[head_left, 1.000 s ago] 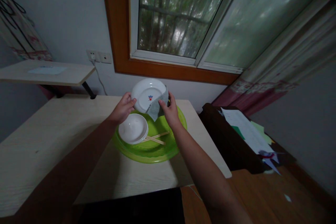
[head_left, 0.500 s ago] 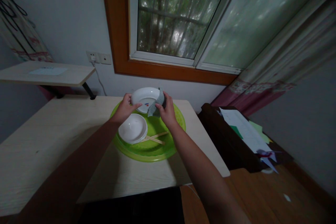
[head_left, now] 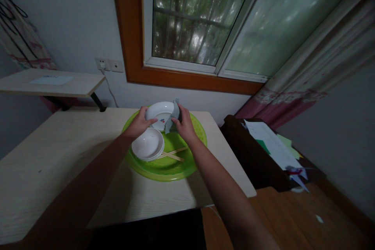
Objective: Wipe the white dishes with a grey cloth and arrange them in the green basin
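A white plate (head_left: 158, 114) with a small coloured mark is held tilted over the far side of a round green tray (head_left: 164, 175). My left hand (head_left: 140, 123) grips its left edge, thumb on the face. At the plate's right edge my right hand (head_left: 184, 124) is closed on a grey-green cloth (head_left: 171, 120), which is folded over the rim. Just nearer to me, a stack of white bowls (head_left: 147, 143) sits on the tray. Beside the stack lie several light chopsticks (head_left: 174, 154), some crossed; their left ends are hidden by the bowls.
The tray stands on a pale wooden table (head_left: 96, 136). A raised shelf (head_left: 58, 86) with a paper sheet is at the left. Behind are a wall socket (head_left: 108, 65) and a window (head_left: 193, 19). Right of the table, a dark cabinet (head_left: 246, 156) carries papers.
The plate, with both hands and the cloth, has come down slightly toward the tray. Its face is turned a little differently. The bowls and chopsticks stay in place.
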The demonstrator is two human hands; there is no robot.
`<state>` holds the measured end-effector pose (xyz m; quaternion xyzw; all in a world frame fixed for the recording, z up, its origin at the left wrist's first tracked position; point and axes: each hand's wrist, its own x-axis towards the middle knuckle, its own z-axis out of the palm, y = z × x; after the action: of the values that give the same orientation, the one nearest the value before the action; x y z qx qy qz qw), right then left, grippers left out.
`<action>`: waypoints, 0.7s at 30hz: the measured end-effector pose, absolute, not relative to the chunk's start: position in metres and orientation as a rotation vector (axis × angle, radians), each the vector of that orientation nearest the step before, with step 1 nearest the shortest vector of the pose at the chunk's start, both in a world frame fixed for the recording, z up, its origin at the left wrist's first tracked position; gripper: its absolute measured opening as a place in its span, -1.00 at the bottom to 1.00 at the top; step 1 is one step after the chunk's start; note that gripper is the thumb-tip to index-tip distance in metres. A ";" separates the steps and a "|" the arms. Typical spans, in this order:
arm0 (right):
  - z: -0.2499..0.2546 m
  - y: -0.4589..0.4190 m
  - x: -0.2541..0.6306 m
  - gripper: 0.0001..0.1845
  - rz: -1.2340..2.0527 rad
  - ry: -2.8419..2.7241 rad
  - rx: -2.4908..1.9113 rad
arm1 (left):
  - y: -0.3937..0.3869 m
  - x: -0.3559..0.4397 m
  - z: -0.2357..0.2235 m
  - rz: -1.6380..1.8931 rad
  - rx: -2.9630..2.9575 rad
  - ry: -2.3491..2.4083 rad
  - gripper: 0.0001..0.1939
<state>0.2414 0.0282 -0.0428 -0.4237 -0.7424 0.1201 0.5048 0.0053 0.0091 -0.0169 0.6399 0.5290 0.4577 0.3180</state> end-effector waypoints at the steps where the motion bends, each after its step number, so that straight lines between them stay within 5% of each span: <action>1: -0.043 0.029 0.242 -0.32 0.289 -1.796 -1.021 | 0.010 0.005 -0.018 1.197 1.675 1.402 -0.47; 21: -0.058 0.040 0.234 -0.27 0.300 -1.846 -1.043 | 0.039 -0.008 -0.021 1.128 1.662 1.258 -0.50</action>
<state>0.2343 0.0399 -0.0579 -0.4274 -0.7565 0.1229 0.4795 -0.0076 0.0392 -0.0210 0.6498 0.4919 0.4410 0.3760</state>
